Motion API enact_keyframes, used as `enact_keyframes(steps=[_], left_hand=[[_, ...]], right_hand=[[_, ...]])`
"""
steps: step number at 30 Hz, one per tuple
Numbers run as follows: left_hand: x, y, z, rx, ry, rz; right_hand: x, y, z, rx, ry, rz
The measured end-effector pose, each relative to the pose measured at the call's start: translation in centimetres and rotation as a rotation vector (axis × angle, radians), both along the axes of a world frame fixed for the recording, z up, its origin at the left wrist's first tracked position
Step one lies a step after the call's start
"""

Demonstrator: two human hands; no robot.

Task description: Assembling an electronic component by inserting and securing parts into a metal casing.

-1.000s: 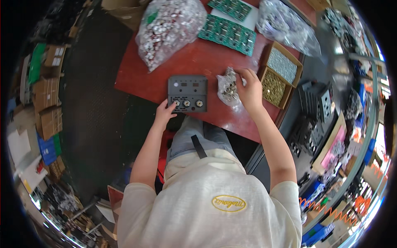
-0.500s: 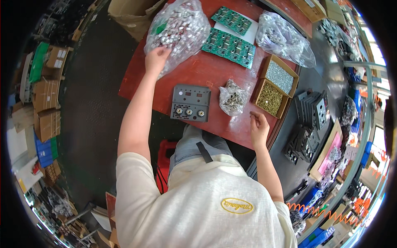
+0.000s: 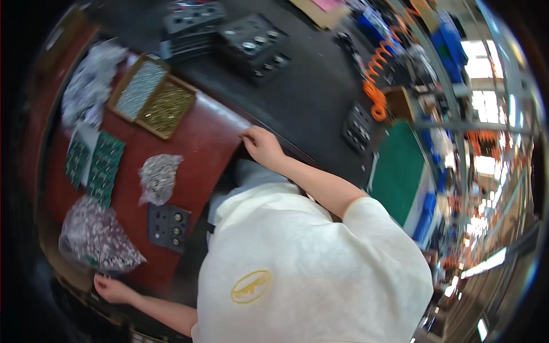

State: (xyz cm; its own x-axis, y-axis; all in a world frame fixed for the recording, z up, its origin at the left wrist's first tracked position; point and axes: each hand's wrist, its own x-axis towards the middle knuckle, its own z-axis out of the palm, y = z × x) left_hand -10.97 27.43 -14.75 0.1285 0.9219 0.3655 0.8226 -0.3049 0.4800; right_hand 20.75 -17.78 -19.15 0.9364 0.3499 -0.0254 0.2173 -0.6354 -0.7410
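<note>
Left hand (image 3: 114, 291): eight o'clock, beside large clear-plastic bag (image 3: 96, 231); grip unclear
Right hand (image 3: 262, 146): curled, grip unclear
Small clear bag (image 3: 160, 178): between grey rectangular panel (image 3: 162, 224) and brown cardboard box (image 3: 151, 130)

Toward eight o'clock, the left hand (image 3: 112, 289) is hanging just beside a big clear bag (image 3: 100, 231) of small pale parts; contact is staying unclear through the blur. Near the centre, the right hand (image 3: 264, 147) is resting at the edge of the red table (image 3: 203, 151). A dark panel (image 3: 166, 226) is lying at eight o'clock, a smaller bag (image 3: 159, 178) and green circuit boards (image 3: 105, 167) are sitting around nine, and a divided carton (image 3: 137, 120) is holding silvery and brassy pieces at ten.
</note>
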Motion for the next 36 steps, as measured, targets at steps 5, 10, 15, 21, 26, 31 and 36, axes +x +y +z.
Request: enact_keyframes(steps=[5, 10, 15, 21, 26, 31, 36], left_hand=[[0.0, 1.5, 2.8, 0.233, 0.021, 0.034], [7.0, -4.5, 11.2, 0.310, -0.346, -0.119], [10.4, -8.4, 13.3, 0.055, -0.755, -0.350], [14.3, -10.2, 14.5, -0.774, -1.232, -0.945], [19.6, -18.4, 14.3, -1.457, -1.275, -1.081], [24.2, -26.1, 12.4, -1.875, -1.234, -0.987], [27.3, -33.0, 9.8, -2.016, -0.889, -0.908]], right_hand=[[-1.2, -5.0, -1.2, 0.012, -0.070, -0.224], [-1.0, -12.0, -2.7, -0.225, -0.353, -0.355], [0.7, -21.8, -3.9, -0.601, -0.482, -0.603], [0.8, -32.5, -4.1, -1.000, -0.154, -0.719], [3.2, -36.3, -6.7, -1.079, -0.273, -0.582], [4.2, -37.3, -4.8, -1.193, -0.194, -0.381], [3.1, -36.5, 5.0, -0.781, -0.405, -0.625]])
